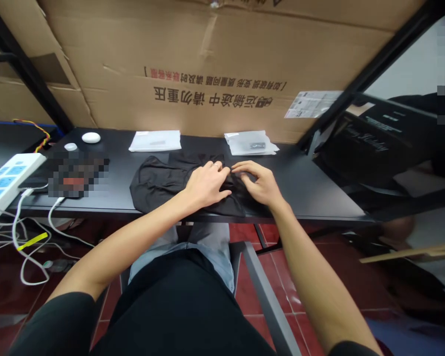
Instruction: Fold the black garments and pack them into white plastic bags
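A crumpled black cloth item (155, 183), maybe a garment or a bag, lies on the dark tabletop in front of me; its exact kind cannot be made out. My left hand (208, 184) rests palm down on its middle, the thumb spread away from slightly bent fingers and a ring on one finger. Just to the right, my right hand (258, 183) is over the cloth's right side, its fingers curved toward the left fingertips and a gap showing between fingers and thumb. Some cloth beneath both hands is hidden.
Two white plastic packets (155, 141) lie behind the cloth, against a large printed cardboard sheet (207, 54). To the left are a white power strip (13, 180), cables and a white oval object (91, 137). A black box (378, 133) stands right, beyond the metal frame.
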A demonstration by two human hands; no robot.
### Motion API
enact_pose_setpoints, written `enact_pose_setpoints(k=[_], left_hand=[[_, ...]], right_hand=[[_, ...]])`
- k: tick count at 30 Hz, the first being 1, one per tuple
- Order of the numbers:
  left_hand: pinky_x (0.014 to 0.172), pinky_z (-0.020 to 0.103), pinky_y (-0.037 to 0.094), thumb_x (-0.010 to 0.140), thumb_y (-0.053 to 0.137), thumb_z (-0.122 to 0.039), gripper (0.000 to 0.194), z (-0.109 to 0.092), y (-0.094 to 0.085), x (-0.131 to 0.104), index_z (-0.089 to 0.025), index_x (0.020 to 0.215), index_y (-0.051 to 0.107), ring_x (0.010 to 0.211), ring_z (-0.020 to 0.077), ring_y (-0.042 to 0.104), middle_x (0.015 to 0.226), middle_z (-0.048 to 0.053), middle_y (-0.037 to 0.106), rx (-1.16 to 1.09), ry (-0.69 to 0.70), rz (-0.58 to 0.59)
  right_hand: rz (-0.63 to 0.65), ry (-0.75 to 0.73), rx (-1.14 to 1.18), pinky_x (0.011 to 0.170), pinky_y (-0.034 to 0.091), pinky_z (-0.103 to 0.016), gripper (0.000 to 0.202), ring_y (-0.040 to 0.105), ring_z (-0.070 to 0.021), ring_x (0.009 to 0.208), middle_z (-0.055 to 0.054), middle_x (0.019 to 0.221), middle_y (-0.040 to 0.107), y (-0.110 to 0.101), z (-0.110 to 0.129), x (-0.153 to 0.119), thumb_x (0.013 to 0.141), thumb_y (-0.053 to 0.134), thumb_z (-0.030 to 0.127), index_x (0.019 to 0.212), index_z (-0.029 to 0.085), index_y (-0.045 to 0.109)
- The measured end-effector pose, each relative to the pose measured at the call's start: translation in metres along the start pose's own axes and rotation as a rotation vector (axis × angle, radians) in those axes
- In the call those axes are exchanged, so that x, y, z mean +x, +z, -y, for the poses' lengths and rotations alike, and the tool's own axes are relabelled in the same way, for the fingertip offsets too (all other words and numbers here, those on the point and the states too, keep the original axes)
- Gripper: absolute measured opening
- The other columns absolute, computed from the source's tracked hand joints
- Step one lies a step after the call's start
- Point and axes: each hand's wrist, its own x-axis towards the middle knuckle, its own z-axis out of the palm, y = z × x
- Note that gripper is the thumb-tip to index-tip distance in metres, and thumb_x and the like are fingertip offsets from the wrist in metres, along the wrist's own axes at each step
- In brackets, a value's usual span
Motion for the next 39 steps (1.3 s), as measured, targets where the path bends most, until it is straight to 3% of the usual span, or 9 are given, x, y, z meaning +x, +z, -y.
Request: enact_pose_setpoints(k=[4,12,16,19,21,24,28,33,39], left_hand=[[0.083,0.041,0.062,0.114,0.067,-0.029,0.024,-0.002,0.007,0.002,-0.023,0.135,0.075,0.126,0.0321,0.074,0.136,0.014,0.077,0.008,-0.041,-0.001],[0.100,0.041,0.063,0.115,0.057,-0.028,0.055,0.032,-0.030,-0.028,-0.029,0.169,0.057,0.119,0.0310,0.079,0.137,0.011,0.079,-0.063,-0.288,-0.023],[0.100,0.045,0.063,0.111,0.062,-0.034,0.056,0.056,-0.044,-0.061,-0.030,0.167,0.060,0.112,0.0345,0.080,0.114,0.009,0.084,0.028,-0.483,0.037],[0.094,0.045,0.063,0.110,0.064,-0.040,0.043,0.060,-0.048,-0.077,-0.029,0.151,0.071,0.110,0.0352,0.080,0.114,0.009,0.083,0.068,-0.583,0.037],[0.095,0.045,0.063,0.110,0.066,-0.050,0.039,0.053,-0.046,-0.078,-0.028,0.140,0.075,0.118,0.0357,0.078,0.126,0.011,0.080,0.079,-0.560,-0.022],[0.106,0.046,0.061,0.104,0.077,-0.065,0.054,0.036,-0.039,-0.066,-0.026,0.140,0.076,0.135,0.0385,0.070,0.140,0.015,0.075,0.084,-0.417,-0.067],[0.107,0.047,0.060,0.110,0.072,-0.046,0.035,0.030,-0.027,-0.045,-0.024,0.137,0.077,0.136,0.0377,0.067,0.141,0.016,0.076,0.111,-0.333,-0.003],[0.107,0.045,0.061,0.115,0.055,-0.030,0.033,0.066,-0.038,-0.051,-0.025,0.141,0.075,0.129,0.0345,0.074,0.138,0.013,0.080,0.042,-0.465,-0.102],[0.105,0.055,0.061,0.108,0.065,-0.044,0.046,0.128,-0.063,-0.110,-0.029,0.151,0.072,0.122,0.0431,0.079,0.128,0.014,0.085,0.081,-0.743,-0.073]], right_hand=[[-0.099,0.030,-0.019,0.099,0.071,-0.043,0.012,0.084,-0.0264,0.102,-0.007,0.112,0.086,0.007,0.007,-0.004,0.106,0.071,0.029,0.113,0.026,0.081],[0.143,0.032,-0.175,0.104,0.064,-0.056,0.011,0.077,-0.0347,0.110,-0.009,0.115,0.085,0.015,0.009,-0.005,0.105,0.073,0.034,0.099,0.029,0.080],[0.162,0.041,-0.167,0.105,0.063,-0.057,0.010,0.076,-0.0358,0.110,-0.009,0.114,0.085,0.017,0.009,-0.004,0.104,0.073,0.033,0.097,0.029,0.080],[0.170,0.037,-0.170,0.105,0.063,-0.057,0.010,0.076,-0.0359,0.111,-0.009,0.114,0.084,0.017,0.009,-0.003,0.104,0.073,0.032,0.097,0.029,0.079],[0.181,0.035,-0.183,0.106,0.062,-0.057,0.010,0.075,-0.0360,0.112,-0.010,0.115,0.084,0.016,0.009,-0.002,0.105,0.073,0.032,0.098,0.029,0.079],[0.203,0.031,-0.205,0.106,0.062,-0.057,0.009,0.075,-0.0363,0.113,-0.010,0.115,0.083,0.015,0.010,-0.002,0.105,0.072,0.032,0.099,0.028,0.078],[0.215,0.027,-0.223,0.107,0.062,-0.057,0.008,0.074,-0.0364,0.113,-0.011,0.116,0.083,0.015,0.013,-0.001,0.105,0.072,0.032,0.099,0.028,0.077],[0.218,0.034,-0.246,0.107,0.062,-0.056,0.009,0.075,-0.0367,0.114,-0.011,0.116,0.083,0.017,0.015,-0.001,0.104,0.071,0.032,0.100,0.028,0.077],[0.266,0.064,-0.268,0.105,0.062,-0.057,0.011,0.075,-0.0368,0.110,-0.011,0.115,0.084,0.014,0.014,0.005,0.103,0.071,0.034,0.097,0.028,0.077]])
